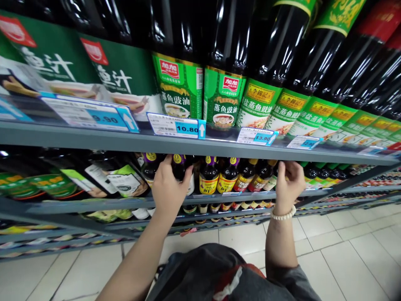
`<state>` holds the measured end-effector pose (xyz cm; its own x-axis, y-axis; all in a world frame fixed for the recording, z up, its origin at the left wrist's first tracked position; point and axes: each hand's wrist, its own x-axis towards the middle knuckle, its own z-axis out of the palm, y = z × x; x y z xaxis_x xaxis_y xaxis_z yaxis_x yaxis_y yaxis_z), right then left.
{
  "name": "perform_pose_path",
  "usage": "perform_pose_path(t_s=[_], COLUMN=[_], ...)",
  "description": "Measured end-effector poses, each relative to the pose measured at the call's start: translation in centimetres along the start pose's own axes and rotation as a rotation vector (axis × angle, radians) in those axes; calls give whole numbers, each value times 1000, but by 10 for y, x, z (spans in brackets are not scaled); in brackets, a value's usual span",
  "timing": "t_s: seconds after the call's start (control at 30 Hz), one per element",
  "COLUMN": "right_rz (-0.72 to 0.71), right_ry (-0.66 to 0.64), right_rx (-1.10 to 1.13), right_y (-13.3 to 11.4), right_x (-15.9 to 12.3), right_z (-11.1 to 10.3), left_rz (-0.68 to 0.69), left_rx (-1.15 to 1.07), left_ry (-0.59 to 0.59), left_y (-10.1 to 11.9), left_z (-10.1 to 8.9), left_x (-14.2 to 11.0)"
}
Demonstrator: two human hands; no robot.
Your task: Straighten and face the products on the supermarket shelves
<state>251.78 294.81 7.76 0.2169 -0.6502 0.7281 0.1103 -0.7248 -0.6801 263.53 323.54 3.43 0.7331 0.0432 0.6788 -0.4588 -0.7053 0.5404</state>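
Observation:
I face grey shop shelves [175, 144] packed with dark sauce bottles. My left hand [169, 186] reaches under the upper shelf, its fingers wrapped round a dark bottle with a purple and yellow cap [179, 165] in the second row. My right hand [288, 184], with a white bead bracelet at the wrist, is closed on a bottle with a green label [272, 180] at the right end of the same row. Between my hands stand several small dark bottles with yellow labels [226, 175].
On the top shelf stand tall dark bottles with green labels [180, 85] and green boxed packs [53, 62] at the left. Blue and white price tags [175, 125] line the shelf edge. Lower shelves hold more bottles. Pale floor tiles [338, 251] lie below.

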Motion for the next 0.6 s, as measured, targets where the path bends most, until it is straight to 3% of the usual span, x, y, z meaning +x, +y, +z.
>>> perform_pose_path(t_s=[0.1,0.2,0.3,0.4,0.53,0.6], right_rz=[-15,-33,-29,-16,-24,-28], right_ry=[-263,-337,-282,-225,77,59], right_rx=[-158,-406,-455,-207,-43,-48], right_y=[14,20,18,17,25,33], right_x=[8,6,-3,-7,10,24], right_z=[11,22,25,14,-13,-23], left_rz=[2,13,21,27,50,84], left_rx=[-8,-7,1,-10,-45,-72], left_ry=[-5,3,21,31,48,70], left_y=[1,2,2,0,-2,-3], left_z=[-1,-1,-1,0,3,1], left_x=[0,0,0,-1,-5,-9])
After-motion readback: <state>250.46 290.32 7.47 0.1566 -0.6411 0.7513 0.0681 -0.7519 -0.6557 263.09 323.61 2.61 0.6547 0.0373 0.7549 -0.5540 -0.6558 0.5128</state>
